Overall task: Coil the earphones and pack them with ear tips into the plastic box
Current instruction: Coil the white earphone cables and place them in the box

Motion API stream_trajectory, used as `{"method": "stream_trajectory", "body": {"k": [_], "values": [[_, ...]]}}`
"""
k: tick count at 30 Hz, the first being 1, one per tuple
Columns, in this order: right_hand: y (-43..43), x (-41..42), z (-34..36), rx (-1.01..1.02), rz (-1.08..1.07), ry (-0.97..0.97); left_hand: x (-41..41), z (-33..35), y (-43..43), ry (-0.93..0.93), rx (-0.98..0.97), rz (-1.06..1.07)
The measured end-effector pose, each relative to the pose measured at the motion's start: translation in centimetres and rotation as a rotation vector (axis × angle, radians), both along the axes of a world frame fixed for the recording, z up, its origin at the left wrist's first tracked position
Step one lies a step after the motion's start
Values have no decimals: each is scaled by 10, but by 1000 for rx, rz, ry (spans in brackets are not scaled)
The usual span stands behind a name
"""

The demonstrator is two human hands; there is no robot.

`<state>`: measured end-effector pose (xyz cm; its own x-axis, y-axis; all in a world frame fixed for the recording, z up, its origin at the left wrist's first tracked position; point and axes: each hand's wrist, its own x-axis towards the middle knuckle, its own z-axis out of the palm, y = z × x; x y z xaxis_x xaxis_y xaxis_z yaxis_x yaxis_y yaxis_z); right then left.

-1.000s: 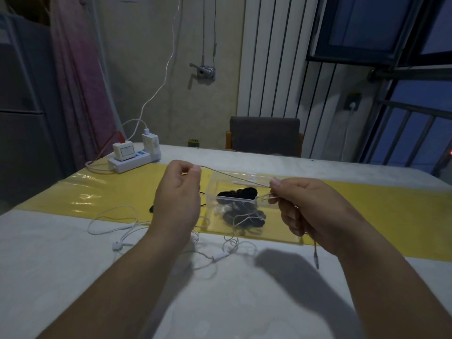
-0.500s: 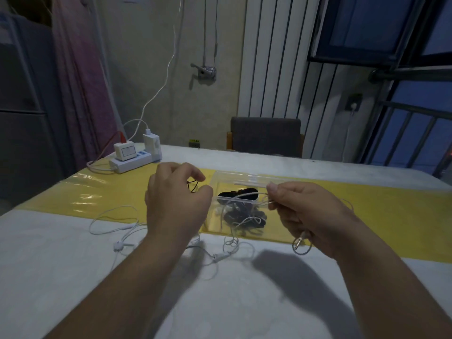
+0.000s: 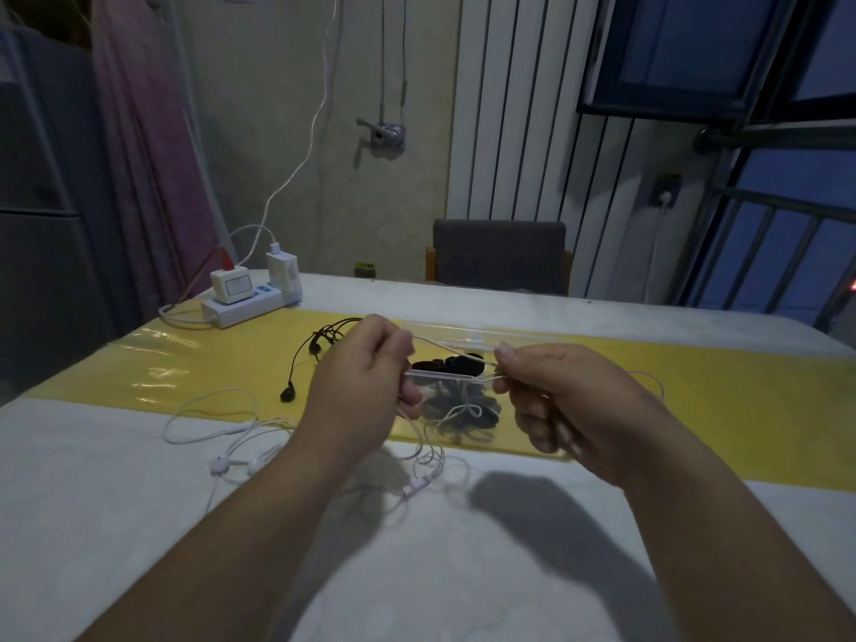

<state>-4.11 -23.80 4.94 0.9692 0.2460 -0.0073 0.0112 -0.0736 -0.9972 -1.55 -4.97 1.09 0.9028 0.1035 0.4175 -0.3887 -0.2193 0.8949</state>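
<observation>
My left hand (image 3: 359,386) and my right hand (image 3: 563,396) both pinch the thin white earphone cable (image 3: 451,349), which runs between them above the table. The rest of the white earphones (image 3: 231,456) trails in loose loops on the white tablecloth, with the earbuds at the left. Behind my hands lies the clear plastic box (image 3: 468,335), open, with dark ear tips and black cable (image 3: 456,410) inside. A pair of black earphones (image 3: 305,359) lies on the yellow runner to the left of my left hand.
A white power strip (image 3: 243,305) with chargers stands at the table's back left, cables running up the wall. A grey chair (image 3: 500,257) stands behind the table. The yellow runner (image 3: 695,410) crosses the white tablecloth (image 3: 116,525).
My left hand has moved right, close to my right hand, so the stretch of cable between them is shorter. The black earphones behind it have come into view. The plug end no longer hangs below my right hand.
</observation>
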Motion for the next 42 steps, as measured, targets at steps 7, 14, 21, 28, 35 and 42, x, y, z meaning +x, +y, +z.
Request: {"method": "stream_trajectory", "body": {"k": [7,14,21,28,35,42], "values": [[-1,-1,1,55,69,62,4,2,4,-10,44,299],[0,-1,2,114,66,129,4,3,11,44,120,255],[3,0,-2,-41,81,76,-8,4,1,-49,91,-207],[3,2,-3,-14,28,81,-7,-1,-4,-104,333,-238],[2,4,1,197,-53,160,-8,2,-3,-146,301,-198],[2,2,1,324,25,101,-10,3,-2,-189,234,-193]]}}
